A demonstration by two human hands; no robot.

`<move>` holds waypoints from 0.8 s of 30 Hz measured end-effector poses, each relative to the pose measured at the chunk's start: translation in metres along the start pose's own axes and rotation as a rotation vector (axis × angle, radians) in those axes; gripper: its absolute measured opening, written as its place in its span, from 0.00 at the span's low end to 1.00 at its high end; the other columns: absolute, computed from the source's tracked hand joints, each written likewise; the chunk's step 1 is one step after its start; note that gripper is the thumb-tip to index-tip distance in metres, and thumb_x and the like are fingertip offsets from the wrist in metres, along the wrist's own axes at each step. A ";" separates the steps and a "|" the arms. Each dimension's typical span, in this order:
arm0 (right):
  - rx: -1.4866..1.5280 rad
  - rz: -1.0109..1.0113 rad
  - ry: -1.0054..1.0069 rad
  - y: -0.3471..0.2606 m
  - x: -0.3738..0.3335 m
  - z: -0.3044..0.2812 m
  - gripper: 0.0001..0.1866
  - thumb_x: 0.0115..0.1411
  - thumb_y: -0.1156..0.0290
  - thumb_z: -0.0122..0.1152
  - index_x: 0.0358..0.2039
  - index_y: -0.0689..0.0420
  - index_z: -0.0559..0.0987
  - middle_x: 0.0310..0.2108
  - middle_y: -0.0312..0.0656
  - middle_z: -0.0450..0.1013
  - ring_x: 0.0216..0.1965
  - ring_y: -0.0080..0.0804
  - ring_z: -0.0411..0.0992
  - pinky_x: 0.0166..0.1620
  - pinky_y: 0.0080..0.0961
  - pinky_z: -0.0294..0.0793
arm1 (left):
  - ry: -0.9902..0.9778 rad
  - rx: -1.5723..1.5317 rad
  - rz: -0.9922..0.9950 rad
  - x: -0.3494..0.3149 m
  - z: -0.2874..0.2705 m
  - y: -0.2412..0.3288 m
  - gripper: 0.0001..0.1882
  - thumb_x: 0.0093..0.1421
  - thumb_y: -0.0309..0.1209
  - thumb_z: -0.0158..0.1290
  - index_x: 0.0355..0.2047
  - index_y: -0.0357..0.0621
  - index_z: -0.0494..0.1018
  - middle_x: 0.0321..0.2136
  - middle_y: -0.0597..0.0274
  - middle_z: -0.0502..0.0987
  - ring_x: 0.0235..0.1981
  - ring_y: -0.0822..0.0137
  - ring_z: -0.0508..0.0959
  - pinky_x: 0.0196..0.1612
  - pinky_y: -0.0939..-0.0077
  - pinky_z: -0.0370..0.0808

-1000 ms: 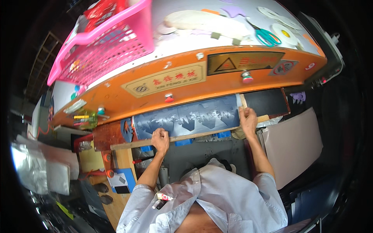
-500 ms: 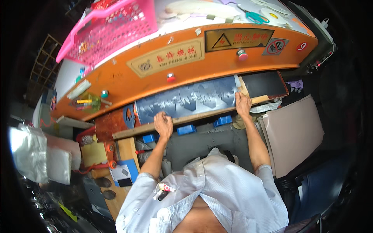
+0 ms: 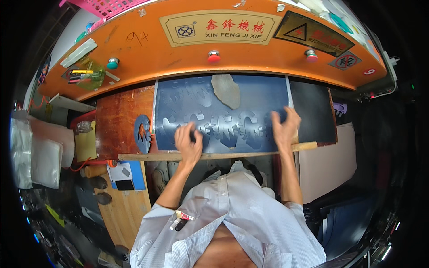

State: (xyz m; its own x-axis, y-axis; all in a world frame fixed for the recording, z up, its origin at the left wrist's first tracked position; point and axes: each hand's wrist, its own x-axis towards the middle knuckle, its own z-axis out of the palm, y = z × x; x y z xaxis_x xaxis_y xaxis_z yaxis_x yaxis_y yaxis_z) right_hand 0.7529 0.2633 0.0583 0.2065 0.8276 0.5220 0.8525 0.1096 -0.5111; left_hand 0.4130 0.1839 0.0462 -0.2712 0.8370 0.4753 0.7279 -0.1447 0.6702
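Observation:
A dark blue sheet (image 3: 192, 100) with rows of cut-out jagged shapes lies on the sliding board in front of me. My left hand (image 3: 189, 140) hovers over or rests lightly on the sheet's near left part, thumb and fingers apart. At the sheet's near right edge my right hand (image 3: 286, 129) is open, thumb spread from the fingers. Neither hand holds anything. A flat grey irregular piece (image 3: 226, 91) lies on the sheet's far middle. To the left, a dark blue curved tool or cut piece (image 3: 143, 134) lies on the reddish-brown board (image 3: 116, 120).
A wooden strip (image 3: 223, 156) borders the board's near edge. Beyond it stands an orange machine front (image 3: 147, 58) with a green button (image 3: 112, 63) and red buttons (image 3: 214, 56). A pen holder (image 3: 91, 79) hangs at left. Beige sheets (image 3: 328, 163) stand at right.
The board with the blue sheet has come out toward me, uncovering the grey piece. My hands have left the wooden front strip and opened over the sheet. The view has shifted too.

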 end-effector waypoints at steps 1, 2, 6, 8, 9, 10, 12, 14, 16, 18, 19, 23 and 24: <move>0.092 -0.047 -0.103 -0.029 0.004 0.017 0.39 0.49 0.54 0.81 0.56 0.65 0.77 0.60 0.58 0.72 0.60 0.57 0.67 0.64 0.49 0.66 | -0.006 0.067 0.068 0.019 0.013 0.005 0.19 0.59 0.25 0.57 0.52 0.38 0.77 0.47 0.47 0.80 0.52 0.45 0.77 0.59 0.54 0.70; 0.113 -0.124 -0.236 -0.058 0.004 0.035 0.44 0.46 0.53 0.83 0.59 0.64 0.75 0.65 0.61 0.66 0.65 0.58 0.64 0.68 0.49 0.65 | -0.097 0.058 0.041 0.036 0.026 0.010 0.25 0.61 0.26 0.54 0.60 0.36 0.73 0.57 0.42 0.76 0.62 0.42 0.72 0.66 0.52 0.65; 0.148 -0.113 -0.531 -0.123 -0.012 0.083 0.47 0.42 0.50 0.84 0.60 0.60 0.76 0.69 0.60 0.61 0.68 0.59 0.59 0.67 0.48 0.65 | -0.302 -0.087 -0.046 0.069 0.064 0.022 0.32 0.67 0.22 0.45 0.71 0.32 0.58 0.67 0.37 0.68 0.71 0.40 0.63 0.74 0.51 0.56; 0.199 -0.004 -0.603 -0.119 -0.022 0.082 0.42 0.42 0.56 0.84 0.57 0.59 0.79 0.67 0.59 0.64 0.67 0.57 0.62 0.67 0.47 0.66 | -0.372 -0.084 -0.069 0.058 0.067 0.021 0.31 0.68 0.22 0.44 0.72 0.32 0.58 0.67 0.37 0.67 0.72 0.42 0.63 0.75 0.50 0.55; 0.372 -0.006 -0.574 -0.111 -0.021 0.079 0.41 0.43 0.57 0.84 0.56 0.60 0.79 0.66 0.59 0.66 0.66 0.56 0.63 0.66 0.47 0.66 | -0.396 -0.026 -0.059 0.047 0.064 0.020 0.31 0.68 0.22 0.44 0.72 0.32 0.58 0.67 0.38 0.67 0.72 0.42 0.62 0.75 0.50 0.54; 0.510 0.045 -0.579 -0.102 -0.019 0.074 0.40 0.43 0.58 0.84 0.56 0.61 0.79 0.65 0.60 0.67 0.65 0.55 0.65 0.66 0.47 0.67 | -0.455 0.036 -0.087 0.039 0.063 0.018 0.30 0.69 0.22 0.43 0.72 0.32 0.58 0.67 0.38 0.67 0.72 0.43 0.62 0.75 0.50 0.54; 0.798 0.304 -0.680 -0.085 -0.011 0.059 0.39 0.44 0.66 0.84 0.58 0.61 0.79 0.62 0.58 0.72 0.63 0.49 0.69 0.64 0.43 0.71 | -0.480 0.085 -0.073 0.026 0.058 0.015 0.30 0.68 0.23 0.44 0.71 0.33 0.60 0.68 0.41 0.68 0.73 0.45 0.62 0.76 0.49 0.53; 1.023 0.716 -0.770 -0.067 0.001 0.038 0.37 0.46 0.71 0.83 0.59 0.60 0.79 0.64 0.55 0.71 0.67 0.45 0.68 0.66 0.40 0.70 | -0.506 0.126 -0.049 0.023 0.056 0.013 0.29 0.67 0.23 0.45 0.70 0.35 0.64 0.69 0.47 0.68 0.74 0.47 0.61 0.76 0.49 0.52; 0.896 0.627 -0.666 -0.056 0.007 0.021 0.36 0.48 0.73 0.81 0.60 0.60 0.79 0.66 0.54 0.69 0.66 0.43 0.69 0.66 0.40 0.71 | -0.510 0.124 -0.062 0.026 0.056 0.014 0.30 0.66 0.23 0.45 0.70 0.35 0.64 0.69 0.48 0.68 0.74 0.47 0.62 0.76 0.49 0.52; 0.744 0.439 -0.527 -0.051 0.007 0.015 0.37 0.49 0.75 0.79 0.61 0.62 0.78 0.67 0.53 0.68 0.64 0.43 0.71 0.66 0.39 0.71 | -0.505 0.123 -0.062 0.032 0.056 0.017 0.30 0.66 0.26 0.46 0.69 0.35 0.64 0.69 0.47 0.68 0.74 0.47 0.62 0.76 0.48 0.52; 0.791 0.483 -0.549 -0.049 0.005 0.014 0.37 0.49 0.75 0.80 0.61 0.63 0.78 0.67 0.52 0.68 0.64 0.43 0.71 0.66 0.39 0.71 | -0.494 0.091 -0.070 0.034 0.057 0.018 0.29 0.68 0.29 0.45 0.69 0.34 0.64 0.68 0.46 0.69 0.74 0.46 0.61 0.76 0.48 0.52; 1.001 0.784 -0.614 -0.049 0.000 0.015 0.38 0.49 0.72 0.80 0.61 0.65 0.77 0.64 0.51 0.70 0.59 0.41 0.74 0.63 0.36 0.74 | -0.419 -0.029 -0.130 0.037 0.054 0.018 0.33 0.75 0.45 0.37 0.69 0.31 0.64 0.67 0.42 0.70 0.72 0.44 0.63 0.75 0.49 0.53; 1.115 0.921 -0.630 -0.049 0.002 0.015 0.38 0.49 0.71 0.79 0.61 0.65 0.77 0.64 0.51 0.70 0.57 0.40 0.75 0.62 0.36 0.74 | -0.390 -0.091 -0.154 0.037 0.054 0.017 0.33 0.75 0.47 0.36 0.69 0.31 0.64 0.66 0.42 0.70 0.72 0.44 0.63 0.75 0.49 0.53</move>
State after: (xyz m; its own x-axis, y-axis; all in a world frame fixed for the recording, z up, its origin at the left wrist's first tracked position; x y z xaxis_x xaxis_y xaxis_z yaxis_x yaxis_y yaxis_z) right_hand 0.7045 0.2677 0.0746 -0.0332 0.8922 -0.4504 -0.2744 -0.4414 -0.8543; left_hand 0.4495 0.2408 0.0449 -0.1013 0.9868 0.1262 0.6343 -0.0337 0.7723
